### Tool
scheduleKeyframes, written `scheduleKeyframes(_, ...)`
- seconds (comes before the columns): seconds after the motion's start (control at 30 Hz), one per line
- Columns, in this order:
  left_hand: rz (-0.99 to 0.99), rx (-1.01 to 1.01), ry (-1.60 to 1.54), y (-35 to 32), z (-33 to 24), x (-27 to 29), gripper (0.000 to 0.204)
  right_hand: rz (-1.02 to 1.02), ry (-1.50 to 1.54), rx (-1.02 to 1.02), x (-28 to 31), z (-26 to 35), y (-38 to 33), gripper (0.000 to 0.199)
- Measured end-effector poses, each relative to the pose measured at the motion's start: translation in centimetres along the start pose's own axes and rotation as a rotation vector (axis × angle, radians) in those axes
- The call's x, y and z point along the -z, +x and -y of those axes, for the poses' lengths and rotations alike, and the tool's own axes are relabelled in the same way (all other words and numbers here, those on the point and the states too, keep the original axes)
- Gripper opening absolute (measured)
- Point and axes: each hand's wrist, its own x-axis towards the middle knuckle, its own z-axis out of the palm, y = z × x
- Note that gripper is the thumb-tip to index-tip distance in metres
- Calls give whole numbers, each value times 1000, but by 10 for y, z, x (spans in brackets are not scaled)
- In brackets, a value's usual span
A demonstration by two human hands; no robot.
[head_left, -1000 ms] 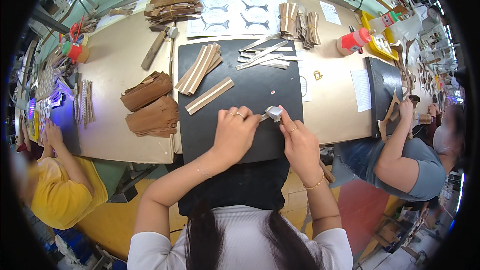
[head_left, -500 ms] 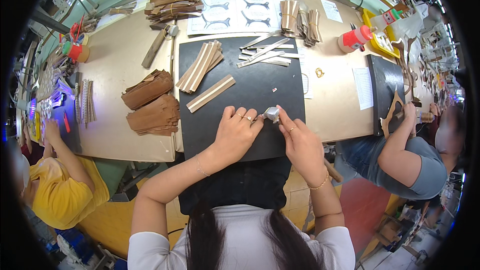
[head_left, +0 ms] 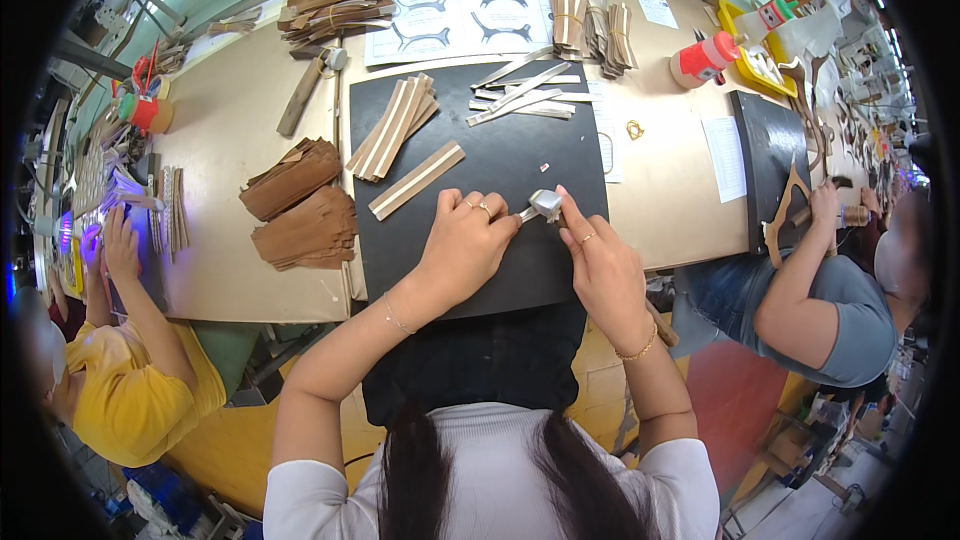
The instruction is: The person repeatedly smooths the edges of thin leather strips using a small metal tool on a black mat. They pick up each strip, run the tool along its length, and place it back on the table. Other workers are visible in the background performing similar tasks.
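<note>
Between my hands, over the black mat (head_left: 470, 285), is a small crumpled silvery-white piece (head_left: 545, 204), perhaps a folded strip. My left hand (head_left: 468, 240) is closed in a pinch on its narrow left end. From the other side, the thumb and fingers of my right hand (head_left: 598, 265) press on its bulky end. A tan strip with a pale stripe (head_left: 418, 180) lies just beyond my left hand. Farther off on the mat are a fan of similar striped strips (head_left: 393, 128) and a loose heap of silvery strips (head_left: 525, 98).
Brown leather pieces (head_left: 304, 228) lie in stacks left of the mat. Beyond it are a printed sheet (head_left: 460, 40) and banded strip bundles (head_left: 568, 20). A red bottle (head_left: 700, 60) stands beside a yellow tray (head_left: 765, 78). Co-workers sit on either side.
The silvery piece shows more of its flat top, and a narrow end is now visible toward my left hand. The view has shifted slightly. The left co-worker's hands have moved.
</note>
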Motion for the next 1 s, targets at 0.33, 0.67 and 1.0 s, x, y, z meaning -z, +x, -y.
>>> scheduleKeyframes(0.33,-4,-85,163,-3,-4,0,18,-4,32,10,2,9,2,51)
scheduleKeyframes(0.67,-40,96,-35,-12,0,3,19,82,-32,-20,-1,9,-2,50)
scheduleKeyframes(1.0,-67,109,-19,-19,0,8,14,123,-73,-8,-4,17,-4,50)
